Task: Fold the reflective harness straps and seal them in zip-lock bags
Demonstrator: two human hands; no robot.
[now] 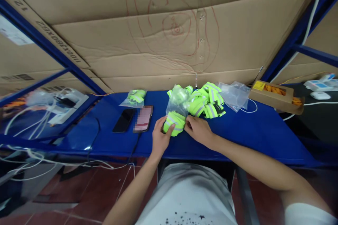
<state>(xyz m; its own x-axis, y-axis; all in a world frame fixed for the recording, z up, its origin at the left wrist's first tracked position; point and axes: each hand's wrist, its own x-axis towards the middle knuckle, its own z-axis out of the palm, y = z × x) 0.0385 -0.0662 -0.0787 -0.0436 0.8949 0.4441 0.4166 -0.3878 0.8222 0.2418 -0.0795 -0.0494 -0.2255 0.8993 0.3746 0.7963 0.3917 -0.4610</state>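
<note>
A bundled neon-yellow reflective strap (pixel 174 121) with a grey stripe sits near the front of the blue table. My left hand (pixel 161 137) grips it from the left, thumb over its front. Around or above the bundle rises a clear plastic bag (pixel 175 102); I cannot tell how much of the bundle is inside. On the other side, my right hand (pixel 199 130) is closed, fingers curled at the edge of the bag. Loose reflective straps (pixel 208 102) lie in a heap just behind my right hand.
A bagged strap (pixel 136 96) lies at the back left. Nearer are a black phone (pixel 123 120) and a lit phone (pixel 143 119). Clear bags (pixel 235 95) and a cardboard box (pixel 274 95) of orange items stand right. Blue frame posts and white cables flank the table (pixel 250 137).
</note>
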